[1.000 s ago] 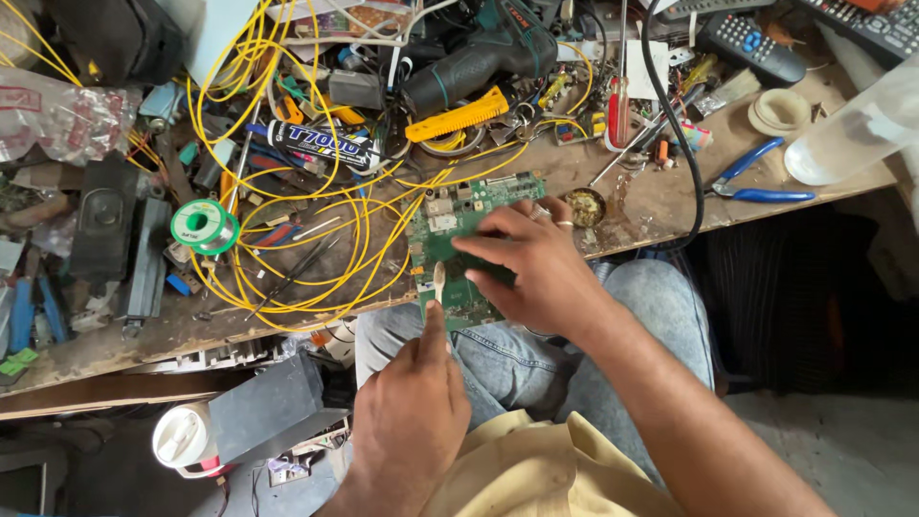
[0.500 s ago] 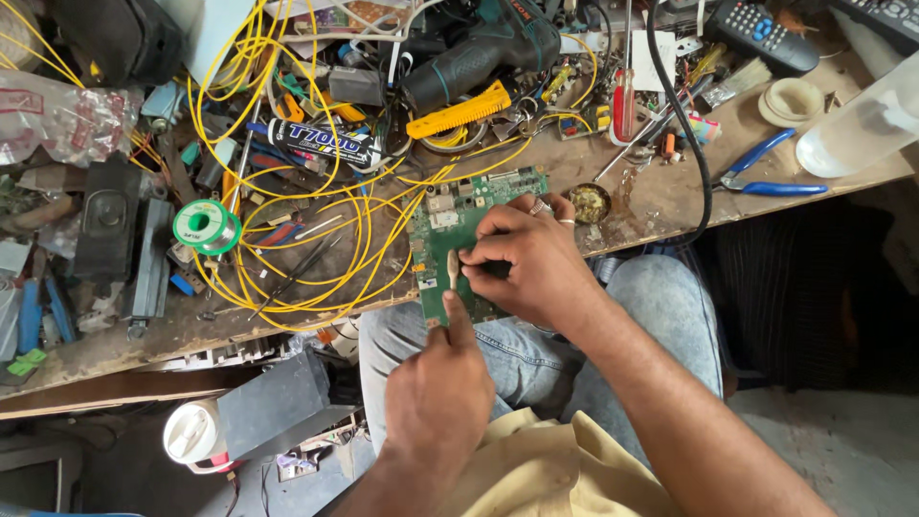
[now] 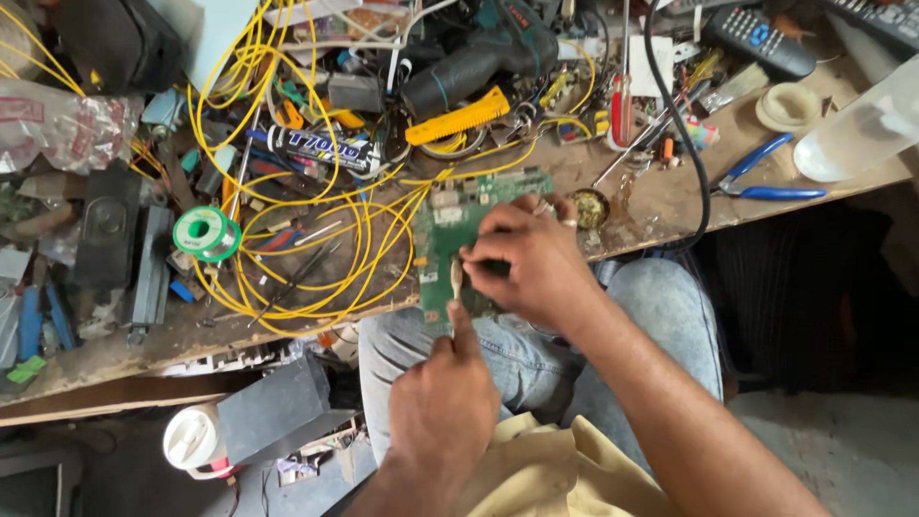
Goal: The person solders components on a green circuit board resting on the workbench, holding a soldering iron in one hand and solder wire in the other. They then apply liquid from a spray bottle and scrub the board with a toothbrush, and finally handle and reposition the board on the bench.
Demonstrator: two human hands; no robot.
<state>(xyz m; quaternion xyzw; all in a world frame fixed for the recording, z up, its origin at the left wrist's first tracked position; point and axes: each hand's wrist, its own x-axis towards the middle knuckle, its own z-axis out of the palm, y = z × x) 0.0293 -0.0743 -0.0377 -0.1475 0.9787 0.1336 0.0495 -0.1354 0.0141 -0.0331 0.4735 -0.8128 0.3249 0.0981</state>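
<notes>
A green circuit board (image 3: 450, 225) lies over the front edge of a cluttered wooden workbench (image 3: 670, 196), above my knees in blue jeans. My right hand (image 3: 536, 263), a ring on one finger, is curled over the board's right half and grips it. My left hand (image 3: 445, 393) comes up from below with its fingers closed around a thin pale tool (image 3: 457, 280), whose tip rests on the board's lower left part. The right hand hides much of the board.
Loops of yellow wire (image 3: 316, 287) spread left of the board, beside a green solder spool (image 3: 205, 233). A small round tin (image 3: 587, 207), blue pliers (image 3: 766, 180), a red screwdriver (image 3: 622, 105), a dark power drill (image 3: 479, 57), a remote (image 3: 756, 33) and a clear bottle (image 3: 862, 129) crowd the bench.
My left hand has moved up towards the board, bringing the pale tool's tip onto it. My right hand stays on the board with its fingers slightly shifted.
</notes>
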